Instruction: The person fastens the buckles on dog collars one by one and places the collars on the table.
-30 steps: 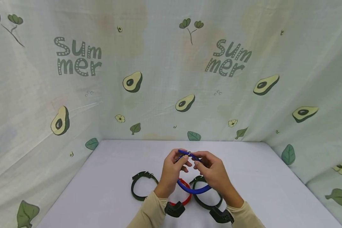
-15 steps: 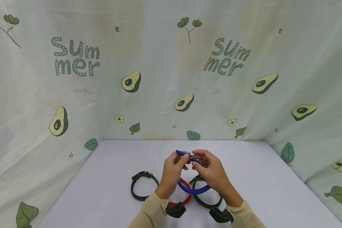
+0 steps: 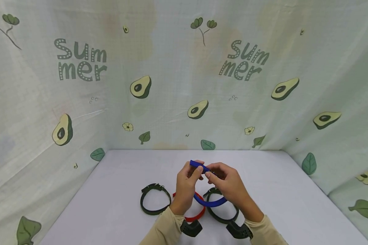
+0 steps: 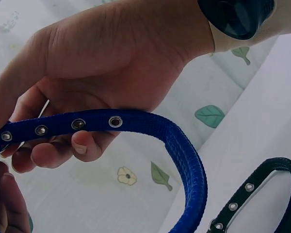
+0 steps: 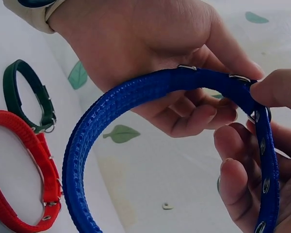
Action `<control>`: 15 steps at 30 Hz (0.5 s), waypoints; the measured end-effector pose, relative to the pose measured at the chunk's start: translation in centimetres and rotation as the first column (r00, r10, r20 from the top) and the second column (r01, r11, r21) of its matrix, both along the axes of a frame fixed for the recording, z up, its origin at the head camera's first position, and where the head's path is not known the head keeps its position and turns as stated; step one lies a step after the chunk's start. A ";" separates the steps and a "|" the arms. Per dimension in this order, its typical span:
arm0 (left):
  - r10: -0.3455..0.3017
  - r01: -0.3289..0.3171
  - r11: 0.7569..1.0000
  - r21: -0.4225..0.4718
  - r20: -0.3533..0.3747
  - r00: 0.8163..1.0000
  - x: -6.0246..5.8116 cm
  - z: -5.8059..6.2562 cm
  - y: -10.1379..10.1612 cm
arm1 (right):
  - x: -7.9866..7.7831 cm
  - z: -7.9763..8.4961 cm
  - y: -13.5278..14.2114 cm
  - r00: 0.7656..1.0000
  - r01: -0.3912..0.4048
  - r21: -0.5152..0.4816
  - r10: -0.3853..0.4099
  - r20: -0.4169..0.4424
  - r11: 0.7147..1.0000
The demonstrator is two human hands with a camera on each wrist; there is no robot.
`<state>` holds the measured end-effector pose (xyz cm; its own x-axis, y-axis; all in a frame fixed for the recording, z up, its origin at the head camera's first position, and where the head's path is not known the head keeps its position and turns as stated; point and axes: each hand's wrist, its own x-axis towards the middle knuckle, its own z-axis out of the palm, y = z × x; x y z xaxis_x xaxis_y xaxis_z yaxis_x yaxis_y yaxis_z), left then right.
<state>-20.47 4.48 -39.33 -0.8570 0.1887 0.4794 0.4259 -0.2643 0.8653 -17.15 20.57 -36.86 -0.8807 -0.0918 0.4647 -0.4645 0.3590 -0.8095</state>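
Observation:
Both hands hold a blue pet collar [image 3: 214, 203] above the table, its padded band hanging down as a loop. My left hand [image 3: 185, 187] pinches the strap near its free end between thumb and fingers. In the left wrist view, a row of metal eyelets runs along the blue collar [image 4: 94, 120] across the left fingers. My right hand [image 3: 230, 183] grips the buckle part, thumb tip close to the left thumb. Seen from the right wrist, the strap bends through the metal hardware of the blue collar [image 5: 150, 85] where both hands meet; fingers partly hide the buckle.
On the white table [image 3: 116, 204] below lie a dark green collar [image 3: 151, 212] at left, a red collar [image 3: 199, 216] in the middle, partly behind the left wrist, and another dark green collar [image 3: 222, 220] at right. A printed cloth [image 3: 171, 61] hangs behind the table.
The blue strap's free end has turned its flat side to the head view. My right thumb has come nearer the left one, and the buckle is more covered. The left hand shifted slightly right.

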 end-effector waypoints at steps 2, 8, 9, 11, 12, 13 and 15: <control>-0.009 0.009 1.000 0.025 0.008 1.000 0.0 0.0 -0.1 | 0.0 -0.1 0.0 1.000 -0.001 0.011 0.001 0.012 1.000; -0.037 0.035 0.998 0.061 0.025 0.999 0.0 0.1 -0.2 | -0.2 -0.1 0.2 0.999 0.002 0.024 -0.003 0.045 1.000; -0.041 0.039 0.997 0.064 0.026 0.999 0.0 0.1 -0.2 | -0.2 0.0 0.2 0.999 0.003 0.021 -0.004 0.053 1.000; -0.054 0.052 0.996 0.066 0.031 0.998 0.0 0.1 -0.2 | -0.2 0.1 0.3 0.998 0.001 0.011 -0.001 0.067 1.000; -0.062 0.060 0.996 0.063 0.032 0.998 0.0 0.2 -0.2 | -0.2 0.1 0.3 0.997 0.001 0.004 -0.001 0.072 1.000; -0.070 0.069 0.996 0.056 0.033 0.997 -0.1 0.2 -0.2 | -0.2 0.1 0.3 0.997 0.003 -0.004 -0.003 0.076 1.000; -0.080 0.079 0.997 0.024 0.025 0.997 -0.1 0.2 -0.3 | -0.2 0.1 0.3 0.997 0.013 -0.030 -0.010 0.077 0.999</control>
